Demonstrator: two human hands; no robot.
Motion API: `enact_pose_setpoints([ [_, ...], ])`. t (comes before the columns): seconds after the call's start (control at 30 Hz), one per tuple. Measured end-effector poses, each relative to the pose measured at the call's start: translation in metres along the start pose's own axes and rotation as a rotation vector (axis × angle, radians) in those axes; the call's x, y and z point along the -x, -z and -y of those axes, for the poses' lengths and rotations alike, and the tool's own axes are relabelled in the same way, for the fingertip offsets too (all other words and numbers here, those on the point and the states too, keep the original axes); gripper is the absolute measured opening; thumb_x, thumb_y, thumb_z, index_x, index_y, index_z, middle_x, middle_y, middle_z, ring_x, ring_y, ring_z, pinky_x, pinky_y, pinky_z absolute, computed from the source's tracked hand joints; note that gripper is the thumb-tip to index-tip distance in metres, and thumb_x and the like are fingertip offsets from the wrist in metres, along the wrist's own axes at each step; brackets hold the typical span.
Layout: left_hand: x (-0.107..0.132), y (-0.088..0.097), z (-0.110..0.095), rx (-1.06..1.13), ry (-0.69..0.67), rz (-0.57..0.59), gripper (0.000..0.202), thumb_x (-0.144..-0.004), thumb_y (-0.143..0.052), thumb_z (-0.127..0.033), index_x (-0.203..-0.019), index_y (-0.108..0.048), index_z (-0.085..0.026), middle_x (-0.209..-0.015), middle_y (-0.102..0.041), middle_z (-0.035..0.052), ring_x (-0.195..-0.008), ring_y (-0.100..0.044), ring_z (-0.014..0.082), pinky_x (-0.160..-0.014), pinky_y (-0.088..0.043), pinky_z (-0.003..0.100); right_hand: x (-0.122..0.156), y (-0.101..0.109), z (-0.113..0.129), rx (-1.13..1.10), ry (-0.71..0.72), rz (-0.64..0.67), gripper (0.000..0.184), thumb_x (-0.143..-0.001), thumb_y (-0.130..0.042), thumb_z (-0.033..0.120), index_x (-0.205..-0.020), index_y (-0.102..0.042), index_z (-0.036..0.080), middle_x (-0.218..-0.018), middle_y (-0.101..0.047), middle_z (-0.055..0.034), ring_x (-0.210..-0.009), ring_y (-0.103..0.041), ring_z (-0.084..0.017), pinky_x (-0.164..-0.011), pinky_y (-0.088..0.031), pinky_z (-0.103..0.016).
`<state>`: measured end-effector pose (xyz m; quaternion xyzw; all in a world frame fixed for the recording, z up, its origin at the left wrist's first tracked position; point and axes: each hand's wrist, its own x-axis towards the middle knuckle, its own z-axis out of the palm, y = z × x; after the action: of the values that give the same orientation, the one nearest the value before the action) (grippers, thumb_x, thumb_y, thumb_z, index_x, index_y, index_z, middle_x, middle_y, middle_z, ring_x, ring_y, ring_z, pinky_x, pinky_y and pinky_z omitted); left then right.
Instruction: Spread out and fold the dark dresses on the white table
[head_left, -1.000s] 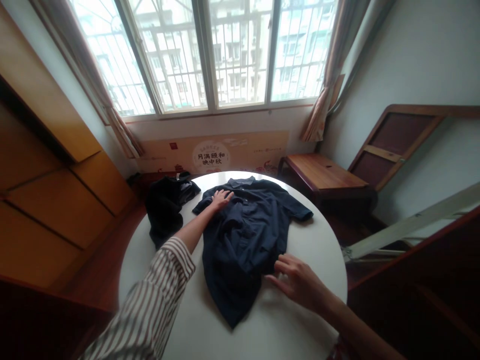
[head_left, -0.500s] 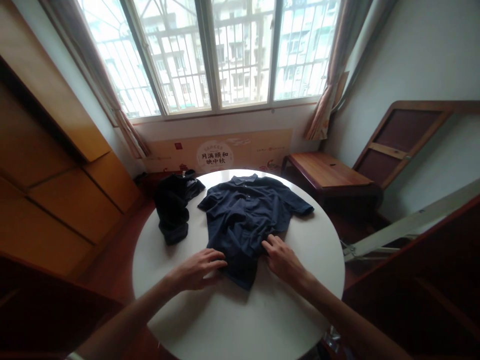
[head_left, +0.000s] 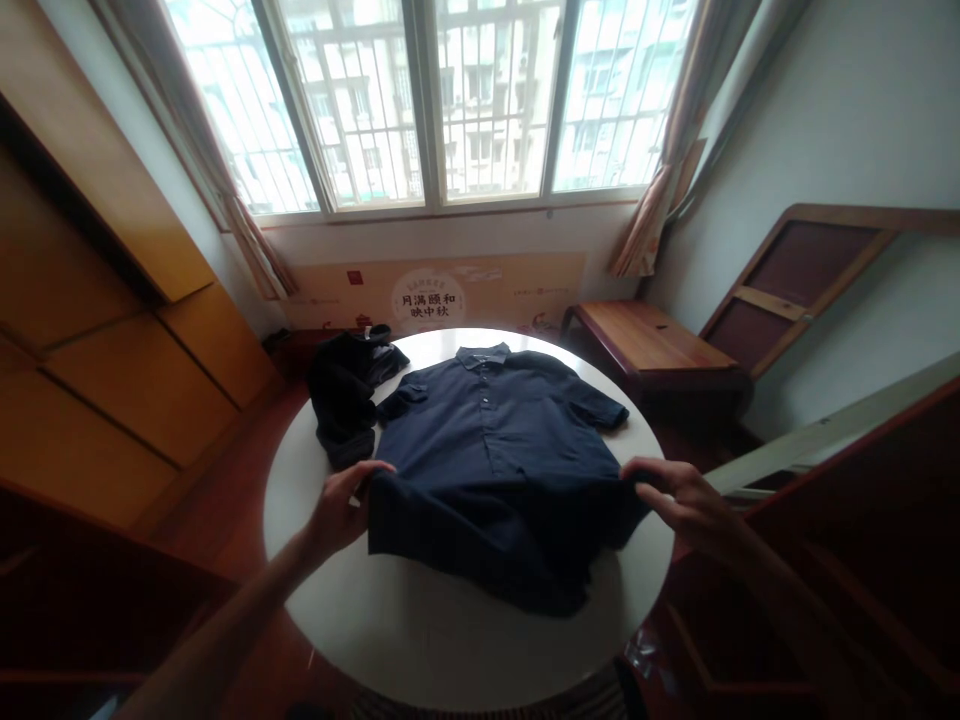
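Head view: on the white round table (head_left: 420, 650), the navy short-sleeved shirt (head_left: 442, 430) is spread, its slack near hem (head_left: 487, 575) liable to be creased if lowered; both sides are pinched in the fingers of the left hand (head_left: 337, 510) and right hand (head_left: 679, 492); the placket (head_left: 489, 425) might be skewed by uneven pulling; beyond, the black garment (head_left: 337, 395), beside a sleeve (head_left: 403, 397), could be dragged.

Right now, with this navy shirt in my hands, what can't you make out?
All in the head view:
Navy shirt: back hidden beneath its front.
Black garment: shape lost in dark folds.
Poster: smallest print too small and blurred.
Left arm: upper part cut off by the bottom edge.
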<state>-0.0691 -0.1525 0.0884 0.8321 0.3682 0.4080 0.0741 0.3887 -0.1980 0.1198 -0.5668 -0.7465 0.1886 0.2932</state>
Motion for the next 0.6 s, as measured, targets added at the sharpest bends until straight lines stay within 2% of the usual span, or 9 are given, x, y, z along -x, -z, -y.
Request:
enact_pose_setpoints([
  [0.1, 0.016, 0.011, 0.007, 0.134, -0.047, 0.336, 0.025, -0.090, -0.041, -0.024, -0.081, -0.063, -0.017, -0.068, -0.066, 0.0030, -0.058, -0.061, 0.0134, -0.059, -0.049, 0.023, 0.019, 0.007, -0.009, -0.021, -0.016, 0.262, 0.035, -0.090, -0.046, 0.043, -0.079, -0.068, 0.020, -0.070, -0.064, -0.0027, -0.067, -0.060, -0.018, -0.065, -0.048, -0.028],
  [0.17, 0.018, 0.012, 0.011, 0.204, -0.041, 0.466, 0.029, -0.089, -0.038, -0.024, -0.073, -0.061, -0.017, -0.059, -0.061, 0.0013, -0.051, -0.056, 0.0123, -0.056, -0.046, 0.023, 0.023, 0.005, -0.010, 0.001, -0.003, 0.366, 0.040, -0.093, -0.046, 0.050, -0.085, -0.072, 0.020, -0.073, -0.065, -0.0036, -0.069, -0.060, -0.018, -0.068, -0.049, -0.029],
  [0.2, 0.014, 0.010, 0.012, 0.205, -0.025, 0.486, 0.029, -0.089, -0.038, -0.022, -0.072, -0.061, -0.017, -0.058, -0.060, 0.0009, -0.050, -0.056, 0.0121, -0.056, -0.046, 0.023, 0.021, 0.002, -0.008, 0.042, -0.003, 0.347, 0.042, -0.093, -0.046, 0.053, -0.089, -0.073, 0.020, -0.076, -0.066, -0.0043, -0.069, -0.060, -0.018, -0.069, -0.050, -0.030],
  [0.27, -0.002, -0.004, 0.013, 0.143, 0.032, 0.448, 0.025, -0.086, -0.040, -0.016, -0.075, -0.062, -0.017, -0.066, -0.064, 0.0019, -0.059, -0.060, 0.0133, -0.062, -0.049, 0.024, 0.005, -0.007, -0.003, 0.176, 0.004, 0.198, 0.047, -0.093, -0.046, 0.057, -0.096, -0.074, 0.020, -0.083, -0.067, -0.0074, -0.072, -0.061, -0.019, -0.072, -0.051, -0.033],
  [0.33, -0.029, -0.028, 0.015, 0.067, 0.082, 0.400, 0.027, -0.085, -0.040, -0.012, -0.090, -0.067, -0.017, -0.089, -0.070, 0.0058, -0.083, -0.066, 0.0161, -0.081, -0.051, 0.027, -0.024, -0.022, 0.002, 0.300, 0.056, 0.078, 0.050, -0.094, -0.044, 0.057, -0.101, -0.074, 0.018, -0.097, -0.068, -0.0119, -0.084, -0.063, -0.023, -0.082, -0.052, -0.037],
  [0.37, -0.045, -0.045, 0.016, 0.032, 0.096, 0.400, 0.032, -0.086, -0.040, -0.012, -0.101, -0.067, -0.017, -0.104, -0.070, 0.0081, -0.098, -0.066, 0.0179, -0.093, -0.049, 0.030, -0.043, -0.032, 0.004, 0.337, 0.089, 0.074, 0.051, -0.095, -0.042, 0.056, -0.107, -0.073, 0.018, -0.108, -0.067, -0.0139, -0.095, -0.063, -0.025, -0.089, -0.050, -0.039],
  [0.43, -0.077, -0.081, 0.021, -0.078, 0.158, 0.440, 0.040, -0.093, -0.038, -0.021, -0.125, -0.061, -0.018, -0.135, -0.058, 0.0129, -0.126, -0.053, 0.0239, -0.110, -0.038, 0.041, -0.084, -0.056, 0.005, 0.362, 0.125, 0.178, 0.055, -0.096, -0.040, 0.056, -0.126, -0.065, 0.018, -0.132, -0.059, -0.0149, -0.119, -0.055, -0.030, -0.104, -0.042, -0.045],
  [0.5, -0.105, -0.116, 0.030, -0.224, 0.324, 0.534, 0.051, -0.097, -0.038, -0.043, -0.144, -0.046, -0.024, -0.156, -0.035, 0.0133, -0.143, -0.031, 0.0356, -0.113, -0.027, 0.059, -0.124, -0.083, 0.000, 0.416, 0.001, 0.255, 0.062, -0.095, -0.037, 0.062, -0.147, -0.044, 0.029, -0.156, -0.036, -0.0091, -0.140, -0.033, -0.040, -0.110, -0.028, -0.064],
  [0.6, -0.135, -0.157, 0.051, -0.391, 0.525, 0.617, 0.070, -0.091, -0.031, -0.071, -0.153, -0.029, -0.037, -0.164, -0.013, 0.0083, -0.147, -0.008, 0.0460, -0.107, -0.013, 0.075, -0.169, -0.116, -0.017, 0.463, -0.192, 0.330, 0.070, -0.091, -0.029, 0.073, -0.154, -0.021, 0.044, -0.165, -0.009, 0.0005, -0.145, -0.005, -0.050, -0.103, -0.009, -0.081],
])
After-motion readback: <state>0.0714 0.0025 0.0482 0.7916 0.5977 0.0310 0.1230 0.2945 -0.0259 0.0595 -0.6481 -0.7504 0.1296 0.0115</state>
